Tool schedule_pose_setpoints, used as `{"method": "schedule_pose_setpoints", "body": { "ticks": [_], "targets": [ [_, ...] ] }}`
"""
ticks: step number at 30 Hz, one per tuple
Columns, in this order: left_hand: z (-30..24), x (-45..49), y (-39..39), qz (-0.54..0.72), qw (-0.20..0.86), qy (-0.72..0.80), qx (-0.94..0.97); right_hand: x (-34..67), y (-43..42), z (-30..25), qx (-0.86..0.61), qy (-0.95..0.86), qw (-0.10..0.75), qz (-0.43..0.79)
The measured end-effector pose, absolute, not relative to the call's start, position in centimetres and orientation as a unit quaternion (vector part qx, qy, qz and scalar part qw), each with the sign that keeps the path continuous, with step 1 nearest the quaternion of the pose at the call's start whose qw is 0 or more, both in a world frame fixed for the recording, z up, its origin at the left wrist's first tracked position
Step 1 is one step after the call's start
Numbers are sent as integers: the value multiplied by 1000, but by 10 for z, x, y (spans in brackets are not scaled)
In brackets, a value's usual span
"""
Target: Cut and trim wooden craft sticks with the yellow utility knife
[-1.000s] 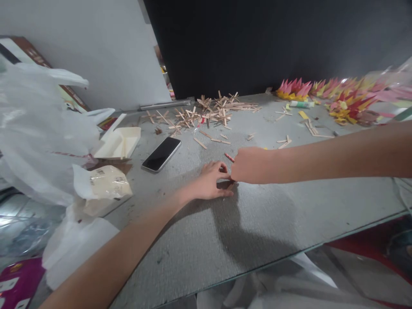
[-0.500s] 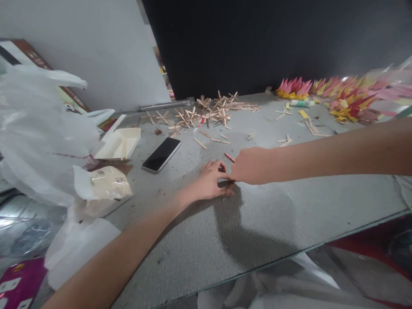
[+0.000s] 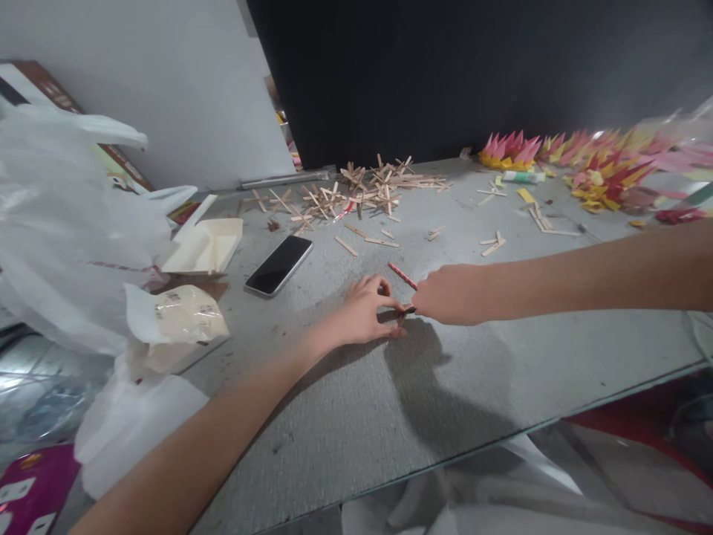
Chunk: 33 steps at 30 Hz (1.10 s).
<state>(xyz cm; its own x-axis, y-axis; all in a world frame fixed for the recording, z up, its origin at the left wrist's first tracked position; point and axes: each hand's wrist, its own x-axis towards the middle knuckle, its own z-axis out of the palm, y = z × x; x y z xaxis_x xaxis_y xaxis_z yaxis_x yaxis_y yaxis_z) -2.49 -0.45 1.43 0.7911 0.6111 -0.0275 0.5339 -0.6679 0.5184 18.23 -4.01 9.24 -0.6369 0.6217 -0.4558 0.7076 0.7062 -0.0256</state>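
Red with small paler marks on the slim rod [image 3: 402, 276], pale tan on the wooden sticks [image 3: 384, 195], faintly streaked grey on the bench [image 3: 334, 416]. Black across the phone's [image 3: 278, 265] screen; pink above yellow on the paper flower [image 3: 509, 153], green and white on the tube [image 3: 522, 177].

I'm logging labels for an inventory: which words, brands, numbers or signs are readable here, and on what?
None can be read for certain.
Packet: dark print, too blurred to read.
Brown strip: pale marks, too blurred.
Tube: any print is too small.
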Motion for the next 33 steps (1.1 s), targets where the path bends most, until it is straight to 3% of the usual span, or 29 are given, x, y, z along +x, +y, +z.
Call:
{"method": "schedule_pose_setpoints", "body": {
  "ticks": [3, 18, 33],
  "targets": [
    [16, -25, -5, 71, 263, 321, 907, 189, -46, 87, 358, 894, 268, -44],
    [18, -27, -7, 67, 256, 320, 909, 217, -80, 24, 463, 872, 156, -16],
    [22, -26, -11, 63, 246, 328, 910, 209, -91, 38, 526, 836, 138, -72]
  ]
}}
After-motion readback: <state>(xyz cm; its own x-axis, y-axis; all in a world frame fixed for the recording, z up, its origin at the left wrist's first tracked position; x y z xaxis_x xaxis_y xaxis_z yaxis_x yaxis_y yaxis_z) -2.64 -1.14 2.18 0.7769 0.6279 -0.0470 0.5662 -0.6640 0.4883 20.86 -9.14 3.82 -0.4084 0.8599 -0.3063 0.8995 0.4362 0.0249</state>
